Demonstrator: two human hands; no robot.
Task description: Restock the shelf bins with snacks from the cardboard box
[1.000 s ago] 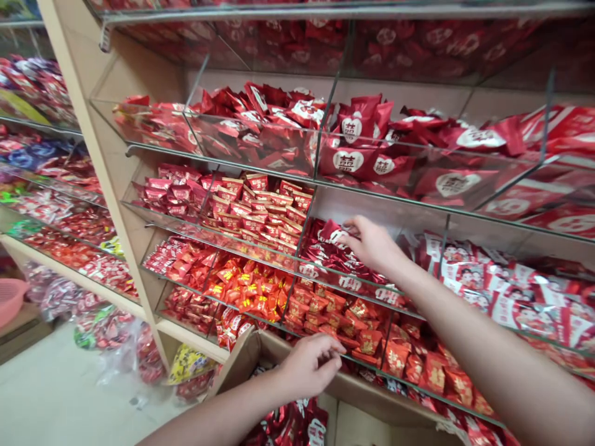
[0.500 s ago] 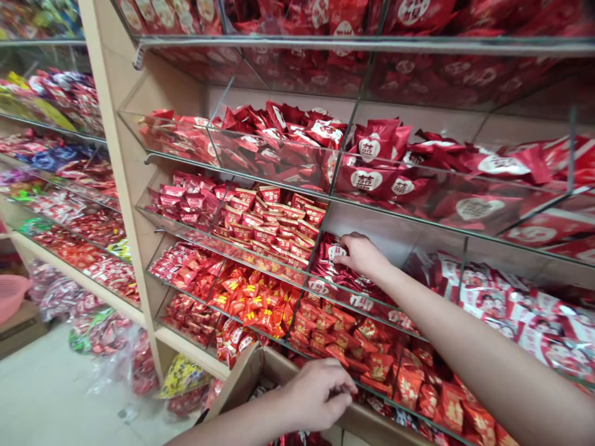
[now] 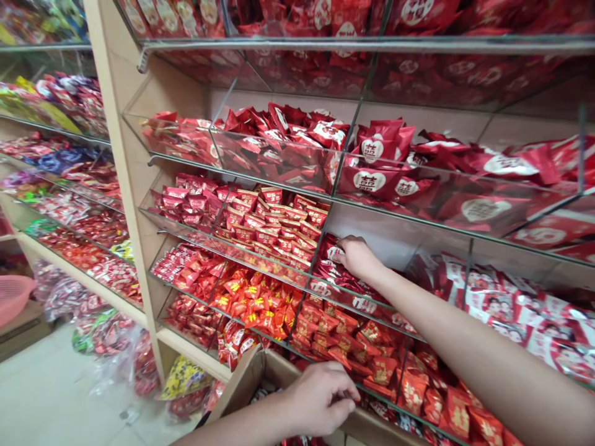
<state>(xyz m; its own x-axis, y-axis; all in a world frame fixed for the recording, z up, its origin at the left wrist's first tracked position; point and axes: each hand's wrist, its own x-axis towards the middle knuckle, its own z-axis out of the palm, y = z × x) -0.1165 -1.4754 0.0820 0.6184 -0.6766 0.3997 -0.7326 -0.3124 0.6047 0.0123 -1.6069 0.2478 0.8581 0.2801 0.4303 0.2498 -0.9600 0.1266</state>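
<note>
My right hand reaches into a shelf bin, its fingers closed at a dark red candy packet with a white heart label. Its fingertips are partly hidden behind the hand. More dark red packets lie around it behind the clear front panel. Lower down, my left hand hovers above an open cardboard box, fingers loosely curled and the thumb apart, with nothing visible in it. Inside the box some wrapped packets show, mostly covered by my left hand and forearm.
Clear shelf panels with thin dividers front the bins of red and orange wrapped candies. A wooden upright separates another candy shelf at left. Bagged candies and a pink basket are at lower left.
The view has shifted slightly, moving the shelves a little right and down. My right hand has moved slightly at the packets, its fingers drawn closer together. My left hand stays over the box.
</note>
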